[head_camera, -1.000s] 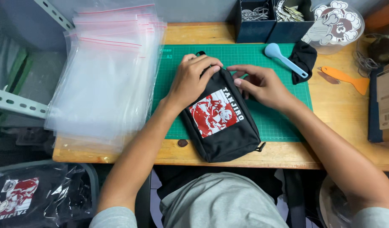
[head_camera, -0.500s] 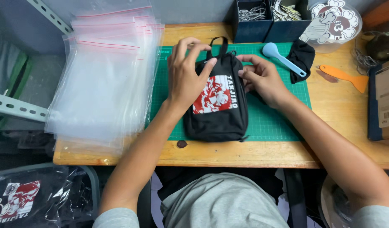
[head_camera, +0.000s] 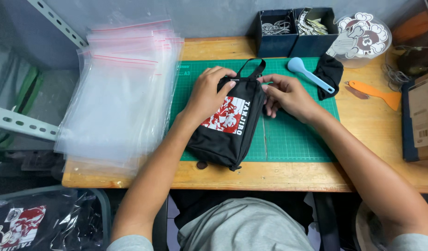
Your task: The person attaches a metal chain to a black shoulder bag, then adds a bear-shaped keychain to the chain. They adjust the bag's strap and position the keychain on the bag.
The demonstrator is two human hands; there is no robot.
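A black pouch (head_camera: 225, 135) with a red and white printed picture lies on the green cutting mat (head_camera: 297, 139), its strap loop (head_camera: 252, 68) pointing away from me. My left hand (head_camera: 207, 93) rests on the pouch's top left corner and grips its upper edge. My right hand (head_camera: 286, 95) pinches the pouch's top right corner near the zip end, fingers curled on the mat.
A stack of clear zip bags (head_camera: 121, 93) lies left on the wooden table (head_camera: 362, 167). A blue scoop (head_camera: 309, 74), black cloth (head_camera: 329, 74), orange scraper (head_camera: 376, 90), two dark bins (head_camera: 293, 30), a round sticker (head_camera: 360, 39) and a box (head_camera: 420, 121) sit right.
The pouch has been turned from slanting right to slanting left, strap end now at the top. Both hands shifted up to its top edge.
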